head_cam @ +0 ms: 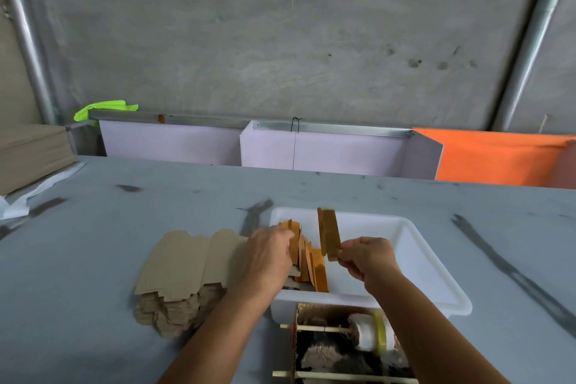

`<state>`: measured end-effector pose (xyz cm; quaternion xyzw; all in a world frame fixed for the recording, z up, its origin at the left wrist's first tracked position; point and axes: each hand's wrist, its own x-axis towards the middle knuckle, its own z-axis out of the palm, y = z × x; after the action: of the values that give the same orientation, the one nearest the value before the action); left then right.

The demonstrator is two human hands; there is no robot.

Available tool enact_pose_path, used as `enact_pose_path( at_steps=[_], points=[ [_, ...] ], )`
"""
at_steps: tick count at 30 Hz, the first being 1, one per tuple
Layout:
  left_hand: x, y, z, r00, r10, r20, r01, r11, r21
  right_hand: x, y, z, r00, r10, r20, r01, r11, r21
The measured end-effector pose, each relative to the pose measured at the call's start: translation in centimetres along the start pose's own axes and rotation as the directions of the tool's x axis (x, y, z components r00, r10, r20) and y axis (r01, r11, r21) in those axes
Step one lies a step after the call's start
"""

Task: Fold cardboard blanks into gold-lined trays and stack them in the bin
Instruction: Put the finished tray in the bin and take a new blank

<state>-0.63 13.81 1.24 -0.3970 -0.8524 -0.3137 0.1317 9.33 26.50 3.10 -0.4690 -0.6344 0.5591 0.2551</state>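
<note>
White bin [414,262] is our landmark. Blank pile [187,262] lies just left of it. Inside, at left end, tray stack [307,262] leans; our left hand [269,256] presses it, fingers fairly straight. Above bin middle, right hand [366,254] pinches folded tray [329,234]. We judge best: steady stack, nest tray flush against it.

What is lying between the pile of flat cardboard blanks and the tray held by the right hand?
In the head view, the left hand and the row of folded trays it presses in the white bin.
</note>
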Motion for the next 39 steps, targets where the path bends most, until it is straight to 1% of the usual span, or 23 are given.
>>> enact_pose_path(
  at_steps=[2, 4, 6, 9, 11, 13, 15, 19, 22, 25, 29, 32, 35, 39],
  points=[
    [-0.3, -0.2, 0.4, 0.990, 0.054, 0.129, -0.069, 0.991, 0.115, 0.5, 0.4, 0.4, 0.999, -0.014, -0.032, 0.010, 0.993, -0.117],
    [-0.3, -0.2, 0.7, 0.977, 0.070, 0.202, -0.104, 0.981, 0.163, 1.1, 0.6, 1.0, 0.999, -0.028, -0.038, 0.021, 0.982, -0.190],
    [-0.4, -0.1, 0.8, 0.973, 0.075, 0.220, -0.122, 0.971, 0.206, 1.5, 0.7, 1.6, 0.999, -0.034, -0.026, 0.026, 0.967, -0.254],
    [-0.7, -0.1, 1.0, 0.968, 0.061, 0.243, -0.112, 0.973, 0.202, 1.8, 0.8, 2.2, 0.999, -0.053, -0.013, 0.043, 0.919, -0.392],
    [-0.7, -0.1, 1.0, 0.969, 0.047, 0.244, -0.096, 0.977, 0.192, 1.9, 0.9, 2.4, 0.998, -0.059, -0.021, 0.044, 0.900, -0.435],
    [-0.7, -0.3, 1.1, 0.965, 0.041, 0.260, -0.090, 0.980, 0.179, 1.8, 1.1, 2.5, 0.998, -0.051, -0.025, 0.035, 0.902, -0.430],
    [-0.7, -0.4, 1.2, 0.961, 0.032, 0.275, -0.082, 0.982, 0.169, 1.7, 1.3, 2.6, 0.998, -0.057, -0.039, 0.038, 0.921, -0.388],
    [-0.6, -0.6, 1.5, 0.951, -0.010, 0.308, -0.039, 0.988, 0.151, 1.0, 1.4, 2.8, 0.985, -0.139, -0.098, 0.110, 0.961, -0.255],
    [-0.5, -0.7, 1.8, 0.951, -0.048, 0.304, 0.011, 0.993, 0.121, 0.3, 0.9, 3.3, 0.984, -0.169, -0.059, 0.153, 0.966, -0.208],
    [-1.0, -0.7, 1.7, 0.977, -0.027, 0.210, 0.017, 0.999, 0.052, -0.2, 0.1, 4.2, 0.986, -0.164, -0.011, 0.159, 0.969, -0.190],
    [-1.6, -0.6, 1.2, 0.999, -0.041, 0.009, 0.040, 0.993, 0.108, -0.2, -0.3, 5.2, 0.990, -0.144, -0.002, 0.140, 0.969, -0.204],
    [-1.6, -0.4, 1.3, 0.999, -0.023, -0.043, 0.027, 0.995, 0.098, -0.3, -0.3, 5.8, 0.992, -0.124, 0.013, 0.124, 0.965, -0.232],
    [-1.4, -0.3, 1.3, 1.000, 0.029, 0.009, -0.030, 0.995, 0.090, -0.6, -0.6, 6.5, 0.993, -0.108, 0.046, 0.116, 0.961, -0.253],
    [-1.1, -0.2, 1.2, 0.994, -0.025, 0.105, 0.006, 0.985, 0.170, -0.6, -0.6, 7.2, 0.989, -0.101, 0.109, 0.131, 0.942, -0.310]
  ],
)
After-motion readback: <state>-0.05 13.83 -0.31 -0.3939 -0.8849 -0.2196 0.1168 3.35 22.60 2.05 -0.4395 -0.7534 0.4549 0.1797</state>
